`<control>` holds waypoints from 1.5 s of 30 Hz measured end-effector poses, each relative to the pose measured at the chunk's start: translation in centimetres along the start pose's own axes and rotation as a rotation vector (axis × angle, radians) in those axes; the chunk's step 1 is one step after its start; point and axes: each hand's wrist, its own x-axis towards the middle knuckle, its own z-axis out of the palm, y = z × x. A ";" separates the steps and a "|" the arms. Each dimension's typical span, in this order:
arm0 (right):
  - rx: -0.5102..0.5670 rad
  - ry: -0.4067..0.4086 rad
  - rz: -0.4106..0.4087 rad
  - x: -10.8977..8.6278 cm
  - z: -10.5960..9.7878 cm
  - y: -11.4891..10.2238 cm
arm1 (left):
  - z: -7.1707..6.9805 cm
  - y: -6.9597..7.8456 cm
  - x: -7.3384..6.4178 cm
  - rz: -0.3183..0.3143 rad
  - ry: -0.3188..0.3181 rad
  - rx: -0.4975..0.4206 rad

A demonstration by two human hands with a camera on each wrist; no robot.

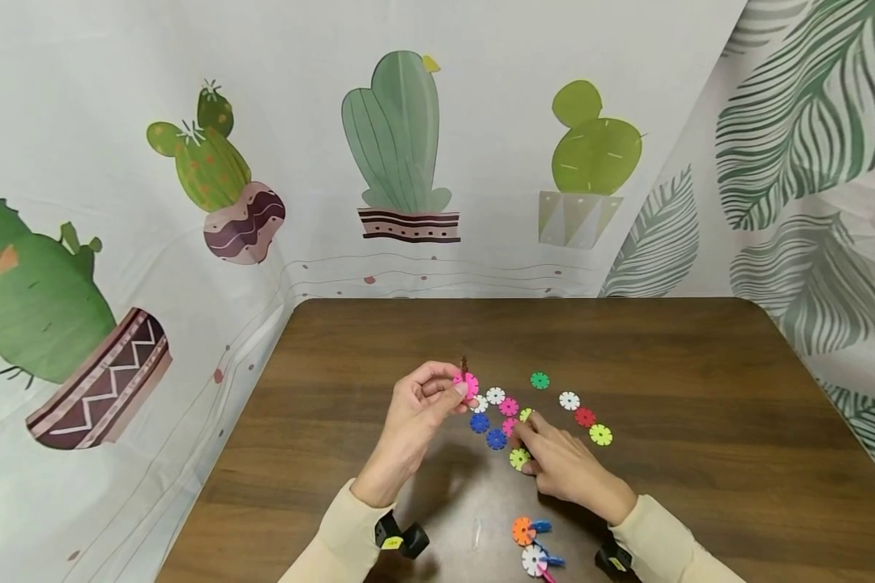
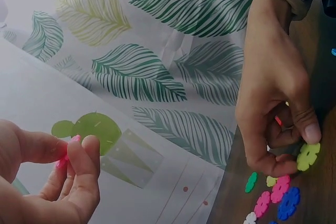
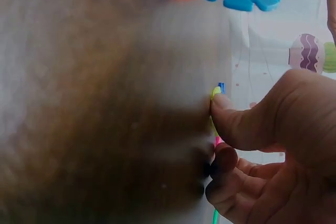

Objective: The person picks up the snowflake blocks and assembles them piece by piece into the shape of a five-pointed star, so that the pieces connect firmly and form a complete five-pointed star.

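Observation:
My left hand (image 1: 419,413) is raised over the table and pinches a pink notched disc (image 1: 469,385) between thumb and fingers. A brown disc (image 1: 463,366), seen edge-on, stands up from the pink one. Low over the tabletop, my right hand (image 1: 565,461) has its thumb and a finger at the edges of a yellow-green disc (image 2: 308,156), which lies among the loose ones. Beside these fingers are blue discs (image 1: 496,439) and pink discs (image 1: 509,406). White discs (image 1: 495,396) lie close by, partly behind the left fingertips.
Near the front of the wooden table (image 1: 321,453) sits a joined group with an orange disc (image 1: 522,530), a white disc (image 1: 534,559) and blue pieces. Farther right lie a green disc (image 1: 539,380), a red disc (image 1: 585,417) and others. A printed cloth (image 1: 496,154) hangs behind.

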 end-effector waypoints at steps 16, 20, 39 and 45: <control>0.496 0.294 -0.039 -0.1 -3.6 -1.5 | 0.0 -0.1 -0.3 -0.023 -0.070 0.016; 0.533 0.406 -0.077 -0.3 -5.3 -2.7 | 0.1 -0.1 -0.3 -0.035 -0.072 0.043; 0.595 0.531 -0.160 0.2 -7.4 -4.4 | 0.8 -0.5 -0.8 -0.064 -0.209 0.043; 0.525 0.534 -0.199 0.4 -7.2 -4.3 | 1.0 -0.7 -0.8 -0.083 -0.215 0.041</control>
